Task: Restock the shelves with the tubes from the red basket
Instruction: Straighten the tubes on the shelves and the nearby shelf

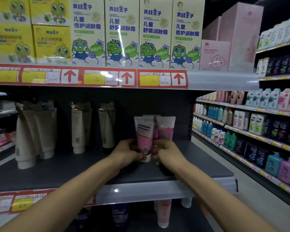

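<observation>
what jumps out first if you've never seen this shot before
Dead centre, the left hand and right hand grip a cluster of upright pink tubes on the dark shelf. Above, tall frog-cartoon boxes line the top shelf, over a red price strip with arrows pointing up.

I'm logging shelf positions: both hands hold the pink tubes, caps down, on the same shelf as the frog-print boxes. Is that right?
No. The head view shows the left hand and right hand holding the pink tubes, caps down, on the dark shelf just below the frog-print boxes, not on their shelf.
</observation>
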### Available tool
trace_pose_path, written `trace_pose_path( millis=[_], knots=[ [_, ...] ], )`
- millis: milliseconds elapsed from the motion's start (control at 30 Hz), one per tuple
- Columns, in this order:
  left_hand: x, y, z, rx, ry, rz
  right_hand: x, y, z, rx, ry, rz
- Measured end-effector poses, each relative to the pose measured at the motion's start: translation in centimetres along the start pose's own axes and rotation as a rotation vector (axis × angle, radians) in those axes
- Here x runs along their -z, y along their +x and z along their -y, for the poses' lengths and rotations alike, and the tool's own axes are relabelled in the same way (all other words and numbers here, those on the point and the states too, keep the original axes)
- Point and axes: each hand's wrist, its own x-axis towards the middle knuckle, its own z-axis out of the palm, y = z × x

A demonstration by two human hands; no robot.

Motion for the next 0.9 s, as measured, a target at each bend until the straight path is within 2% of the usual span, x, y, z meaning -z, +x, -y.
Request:
trace_pose_path(
  millis=[100,267,533,900],
  knots=[
    [-0.2,-0.2,-0.2,0.003,0.027,-0.086,0.1,0.2,0.1,0.004,-0.016,0.051],
    [-0.7,0.2,-0.3,-0.017,0.059,-0.166,0.0,0.2,0.5,-0.029,0.163,0.127],
    [0.6,0.2,0.1,-0.038,-0.122,0.005,1.5,0.4,-0.6,-0.022,0.116,0.078],
    [-0.2,0.3,-0.3,-0.010,-0.144,-0.074,0.9,0.7,-0.4,0.015,0.057,0.106]
  ],
)
